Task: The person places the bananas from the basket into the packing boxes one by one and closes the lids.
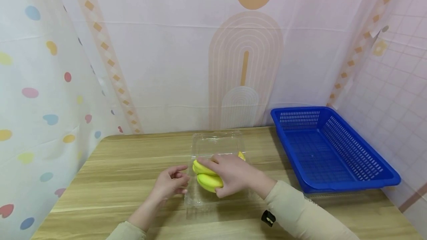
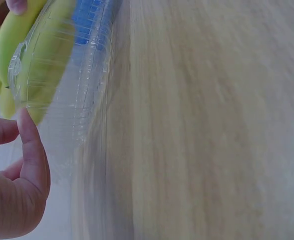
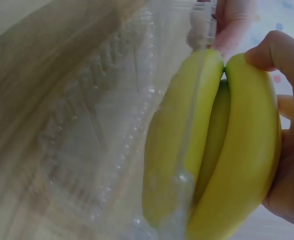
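A bunch of yellow bananas [image 1: 208, 182] with greenish tips is gripped from above by my right hand [image 1: 233, 173], thumb and fingers spread around it. The bunch is at the clear plastic clamshell box [image 1: 197, 198], partly within its near half; the plastic wall crosses in front of one banana [image 3: 171, 145] in the right wrist view. My left hand [image 1: 171, 182] is at the box's left side, fingers loosely bent, a fingertip [image 2: 26, 117] at the box's edge in the left wrist view. The right hand hides part of the bunch.
A blue perforated plastic basket [image 1: 300, 173] stands on the right of the wooden table [image 1: 133, 158]. The box's lid [image 1: 218, 142] lies opened toward the back. Behind the table hangs a patterned curtain [image 1: 166, 66]. A small black object [image 1: 268, 218] is beside the right sleeve.
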Demonstrator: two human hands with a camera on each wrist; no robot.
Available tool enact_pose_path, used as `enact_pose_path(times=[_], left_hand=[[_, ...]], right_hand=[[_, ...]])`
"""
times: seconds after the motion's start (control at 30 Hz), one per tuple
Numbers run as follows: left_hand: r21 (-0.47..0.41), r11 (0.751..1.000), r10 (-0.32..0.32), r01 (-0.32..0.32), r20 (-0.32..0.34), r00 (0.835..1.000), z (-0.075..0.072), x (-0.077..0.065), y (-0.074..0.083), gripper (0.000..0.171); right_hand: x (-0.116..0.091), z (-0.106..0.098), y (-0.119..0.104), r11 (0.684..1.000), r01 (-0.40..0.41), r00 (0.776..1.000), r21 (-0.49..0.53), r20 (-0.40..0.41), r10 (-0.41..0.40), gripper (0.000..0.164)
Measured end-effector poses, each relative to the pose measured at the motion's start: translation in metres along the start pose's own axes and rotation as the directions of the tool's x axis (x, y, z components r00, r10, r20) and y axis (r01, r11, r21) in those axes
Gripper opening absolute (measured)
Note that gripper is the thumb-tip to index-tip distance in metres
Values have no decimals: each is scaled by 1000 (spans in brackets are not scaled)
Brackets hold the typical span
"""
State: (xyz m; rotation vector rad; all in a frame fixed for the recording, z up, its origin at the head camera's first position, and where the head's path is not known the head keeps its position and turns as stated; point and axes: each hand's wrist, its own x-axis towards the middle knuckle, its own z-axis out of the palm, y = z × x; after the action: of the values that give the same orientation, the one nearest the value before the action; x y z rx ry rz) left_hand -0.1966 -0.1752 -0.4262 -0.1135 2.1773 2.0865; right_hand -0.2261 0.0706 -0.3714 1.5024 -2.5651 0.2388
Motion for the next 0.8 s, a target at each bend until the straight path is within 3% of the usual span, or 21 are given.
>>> enact_pose_path(times=[0.8], left_hand=[[15, 1000, -18, 18, 2, 1000, -1, 0, 0, 50]], right_hand=[[3, 21, 0, 997, -73, 995, -25, 71, 74, 94]])
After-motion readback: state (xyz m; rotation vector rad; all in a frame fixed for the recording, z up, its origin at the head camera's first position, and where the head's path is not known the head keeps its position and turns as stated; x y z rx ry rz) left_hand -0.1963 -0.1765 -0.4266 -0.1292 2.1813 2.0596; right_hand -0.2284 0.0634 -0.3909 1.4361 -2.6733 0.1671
